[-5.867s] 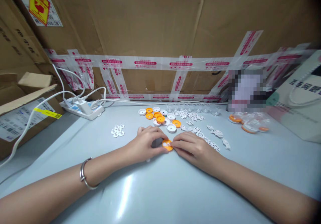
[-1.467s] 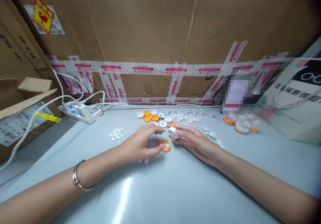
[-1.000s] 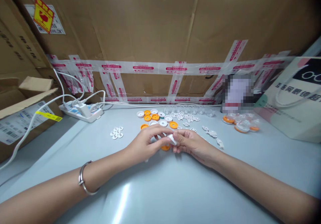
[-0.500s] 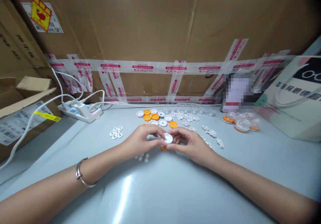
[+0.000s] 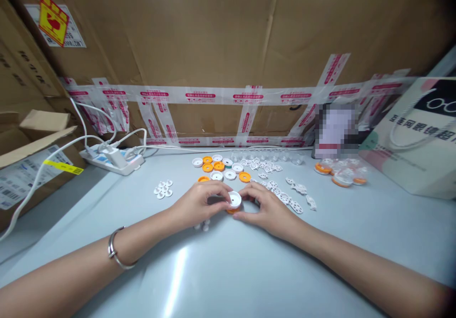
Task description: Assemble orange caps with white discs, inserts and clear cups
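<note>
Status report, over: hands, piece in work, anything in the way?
Left hand pinches shallow, round white plastic cup. Right hand curled at its other side, contact unclear. Round orange plastic cup beneath, mostly hidden. Nothing seen blocking.

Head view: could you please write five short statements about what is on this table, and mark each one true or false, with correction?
1. The left hand touches a white cup. True.
2. The silver bracelet is on the right arm. False: it is on the left.
3. An orange piece shows below that white cup. True.
4. The power strip lies at the right. False: it lies at the left.
5. A paper bag stands at the right. True.
</note>
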Action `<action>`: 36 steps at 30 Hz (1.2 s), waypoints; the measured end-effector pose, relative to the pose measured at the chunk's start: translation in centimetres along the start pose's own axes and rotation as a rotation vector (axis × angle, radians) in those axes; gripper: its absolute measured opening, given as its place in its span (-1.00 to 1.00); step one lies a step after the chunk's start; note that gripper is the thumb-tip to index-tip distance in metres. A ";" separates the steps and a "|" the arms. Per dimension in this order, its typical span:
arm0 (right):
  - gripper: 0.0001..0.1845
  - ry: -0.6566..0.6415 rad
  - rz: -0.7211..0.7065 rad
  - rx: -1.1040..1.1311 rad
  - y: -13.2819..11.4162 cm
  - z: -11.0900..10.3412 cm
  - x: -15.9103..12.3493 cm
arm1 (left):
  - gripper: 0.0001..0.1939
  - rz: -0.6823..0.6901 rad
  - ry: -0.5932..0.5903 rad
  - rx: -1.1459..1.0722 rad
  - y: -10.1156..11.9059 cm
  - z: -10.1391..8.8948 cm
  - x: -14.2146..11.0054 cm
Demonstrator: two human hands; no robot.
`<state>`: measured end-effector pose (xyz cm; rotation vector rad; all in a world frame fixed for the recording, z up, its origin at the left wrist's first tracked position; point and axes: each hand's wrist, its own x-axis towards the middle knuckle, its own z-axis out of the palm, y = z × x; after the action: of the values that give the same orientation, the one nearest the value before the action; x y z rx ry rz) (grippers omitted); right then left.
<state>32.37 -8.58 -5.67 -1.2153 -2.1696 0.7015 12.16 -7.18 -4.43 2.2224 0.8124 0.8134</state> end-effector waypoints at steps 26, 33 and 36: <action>-0.78 0.055 -0.059 -0.056 0.4 0.7 -0.3 | -0.75 0.012 -0.149 0.239 0.2 -0.2 0.4; -0.81 0.032 -0.060 -0.078 0.2 0.6 0.0 | -0.76 -0.052 -0.127 0.314 0.9 0.7 0.1; -0.81 0.033 -0.046 -0.063 0.2 0.6 0.0 | -0.75 -0.062 -0.156 0.309 0.8 0.6 0.2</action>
<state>32.15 -8.58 -6.24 -1.1959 -2.2002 0.5941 12.94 -7.77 -4.13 2.4783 0.9779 0.5029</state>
